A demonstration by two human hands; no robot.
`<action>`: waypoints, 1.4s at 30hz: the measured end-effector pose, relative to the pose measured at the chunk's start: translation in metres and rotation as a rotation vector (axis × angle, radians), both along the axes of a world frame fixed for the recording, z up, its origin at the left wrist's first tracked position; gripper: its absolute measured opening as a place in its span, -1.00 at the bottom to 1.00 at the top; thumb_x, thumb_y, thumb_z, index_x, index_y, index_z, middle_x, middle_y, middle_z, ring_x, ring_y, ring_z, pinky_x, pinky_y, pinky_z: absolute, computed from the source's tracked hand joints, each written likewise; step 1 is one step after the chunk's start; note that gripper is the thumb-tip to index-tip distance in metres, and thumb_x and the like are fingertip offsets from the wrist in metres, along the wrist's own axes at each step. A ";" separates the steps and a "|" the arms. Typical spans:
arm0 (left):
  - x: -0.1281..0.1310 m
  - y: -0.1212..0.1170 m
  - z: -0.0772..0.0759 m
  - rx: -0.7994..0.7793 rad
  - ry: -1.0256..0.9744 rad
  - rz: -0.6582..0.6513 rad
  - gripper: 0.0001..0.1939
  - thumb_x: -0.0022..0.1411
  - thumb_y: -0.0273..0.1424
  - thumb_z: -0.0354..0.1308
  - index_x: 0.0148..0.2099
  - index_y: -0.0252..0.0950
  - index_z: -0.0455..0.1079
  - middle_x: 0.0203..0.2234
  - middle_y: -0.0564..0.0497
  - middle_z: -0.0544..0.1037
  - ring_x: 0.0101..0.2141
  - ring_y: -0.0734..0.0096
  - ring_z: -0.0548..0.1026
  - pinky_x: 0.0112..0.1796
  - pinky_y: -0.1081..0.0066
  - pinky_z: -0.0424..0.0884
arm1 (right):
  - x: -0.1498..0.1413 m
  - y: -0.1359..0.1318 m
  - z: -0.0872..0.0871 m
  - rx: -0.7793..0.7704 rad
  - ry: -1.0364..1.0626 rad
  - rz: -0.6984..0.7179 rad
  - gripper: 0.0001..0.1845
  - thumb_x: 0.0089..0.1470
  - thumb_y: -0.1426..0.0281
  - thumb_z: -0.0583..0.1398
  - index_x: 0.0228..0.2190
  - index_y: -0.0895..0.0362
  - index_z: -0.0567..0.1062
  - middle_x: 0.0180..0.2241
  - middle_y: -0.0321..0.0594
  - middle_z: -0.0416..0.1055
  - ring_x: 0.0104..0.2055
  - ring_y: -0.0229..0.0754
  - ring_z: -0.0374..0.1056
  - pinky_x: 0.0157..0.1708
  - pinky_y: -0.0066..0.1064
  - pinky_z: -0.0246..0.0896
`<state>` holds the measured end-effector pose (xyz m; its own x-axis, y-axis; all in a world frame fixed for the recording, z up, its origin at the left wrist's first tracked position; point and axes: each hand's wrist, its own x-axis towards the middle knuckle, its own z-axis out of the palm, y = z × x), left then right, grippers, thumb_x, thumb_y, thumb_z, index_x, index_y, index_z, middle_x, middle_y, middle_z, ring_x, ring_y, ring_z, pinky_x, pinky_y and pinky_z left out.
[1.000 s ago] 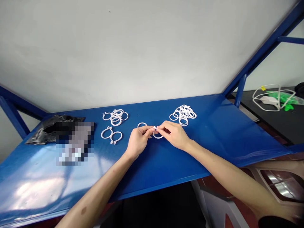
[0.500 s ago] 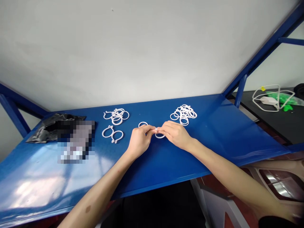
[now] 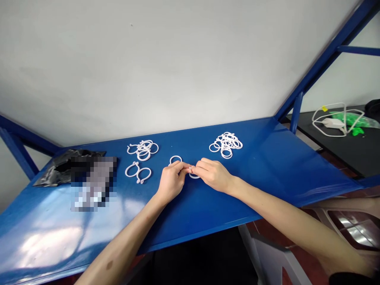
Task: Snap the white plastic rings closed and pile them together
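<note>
My left hand (image 3: 172, 183) and my right hand (image 3: 213, 175) meet fingertip to fingertip over the middle of the table, both pinching the small end of a white curtain ring (image 3: 194, 177). The ring's lower curve shows beneath my right fingers; its end is mostly hidden. Just behind my left fingers lies another white ring (image 3: 175, 157), partly covered by the hand. To the left, two opened rings (image 3: 144, 169) lie touching, with a cluster of rings (image 3: 144, 151) behind them. A larger heap of closed-looking rings (image 3: 228, 139) sits beyond my right hand.
On the left of the blue table (image 3: 190, 221) lie a black plastic bag (image 3: 62, 166) and a pixelated object (image 3: 99, 176). A pale wall rises behind, with blue frame bars at both sides. At right, a dark table (image 3: 335, 146) holds a white cable (image 3: 334, 123) and green plastic.
The camera view has shifted a little, so everything sits slightly left and mostly lower. Both hands keep pinching the same ring, with slight finger movement.
</note>
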<state>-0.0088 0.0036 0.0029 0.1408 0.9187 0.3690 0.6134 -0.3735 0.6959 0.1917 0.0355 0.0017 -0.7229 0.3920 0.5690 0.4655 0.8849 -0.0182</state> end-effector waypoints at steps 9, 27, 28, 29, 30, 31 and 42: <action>-0.001 0.009 0.002 0.054 0.238 0.012 -0.76 0.41 -0.32 0.07 -0.06 -0.19 0.57 -0.28 -0.03 0.66 -0.26 0.27 0.57 -0.19 0.35 0.45 | -0.005 0.014 -0.007 -0.103 0.000 -0.098 -0.76 0.40 0.46 0.07 -0.23 0.14 0.54 -0.31 -0.18 0.49 -0.27 -0.17 0.35 -0.35 -0.36 0.20; -0.033 0.014 0.011 -0.090 0.839 0.217 -0.59 0.41 -0.23 0.01 0.15 -0.33 0.43 -0.03 -0.23 0.51 -0.01 -0.04 0.49 -0.01 0.09 0.43 | 0.107 0.058 0.054 -0.665 -0.076 -0.872 -0.95 0.13 0.39 0.28 -0.38 0.04 0.58 -0.30 -0.26 0.58 -0.32 -0.16 0.44 -0.43 -0.36 0.10; -0.033 0.014 0.011 -0.093 0.834 0.218 -0.59 0.40 -0.21 0.02 0.15 -0.33 0.43 -0.03 -0.23 0.51 0.00 -0.05 0.49 -0.01 0.09 0.43 | 0.104 0.058 0.054 -0.656 -0.090 -0.883 -0.94 0.13 0.38 0.28 -0.39 0.04 0.57 -0.29 -0.26 0.58 -0.32 -0.15 0.44 -0.43 -0.36 0.10; -0.033 0.014 0.012 -0.097 0.828 0.217 -0.58 0.40 -0.20 0.03 0.15 -0.32 0.43 -0.04 -0.22 0.51 0.00 -0.05 0.49 -0.01 0.08 0.43 | 0.102 0.058 0.054 -0.648 -0.101 -0.897 -0.93 0.14 0.37 0.28 -0.39 0.05 0.56 -0.29 -0.26 0.58 -0.32 -0.15 0.44 -0.43 -0.35 0.10; -0.033 0.014 0.012 -0.103 0.825 0.216 -0.58 0.40 -0.19 0.03 0.15 -0.32 0.43 -0.04 -0.22 0.51 0.00 -0.06 0.49 -0.01 0.08 0.43 | 0.100 0.058 0.054 -0.641 -0.109 -0.910 -0.93 0.15 0.36 0.27 -0.39 0.05 0.55 -0.29 -0.25 0.58 -0.32 -0.14 0.44 -0.43 -0.35 0.10; -0.033 0.014 0.013 -0.108 0.823 0.217 -0.57 0.40 -0.19 0.04 0.16 -0.33 0.42 -0.04 -0.22 0.51 0.00 -0.06 0.49 -0.01 0.08 0.43 | 0.099 0.058 0.053 -0.636 -0.112 -0.921 -0.93 0.15 0.36 0.27 -0.39 0.05 0.55 -0.28 -0.25 0.58 -0.31 -0.13 0.44 -0.43 -0.35 0.10; -0.028 0.013 0.015 -0.090 0.824 0.216 -0.68 0.42 -0.32 0.01 0.08 -0.32 0.48 -0.09 -0.21 0.56 -0.06 -0.02 0.53 -0.08 0.12 0.44 | 0.088 0.050 0.056 -0.378 0.056 -0.962 -0.81 0.28 0.27 0.18 -0.17 0.07 0.54 -0.19 -0.14 0.56 -0.26 -0.05 0.46 -0.38 -0.28 0.18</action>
<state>-0.0371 0.0166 0.0180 0.1507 0.9771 0.1505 0.9877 -0.1551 0.0178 0.2800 0.0857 0.0581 0.0142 0.9501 0.3117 0.9626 0.0713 -0.2614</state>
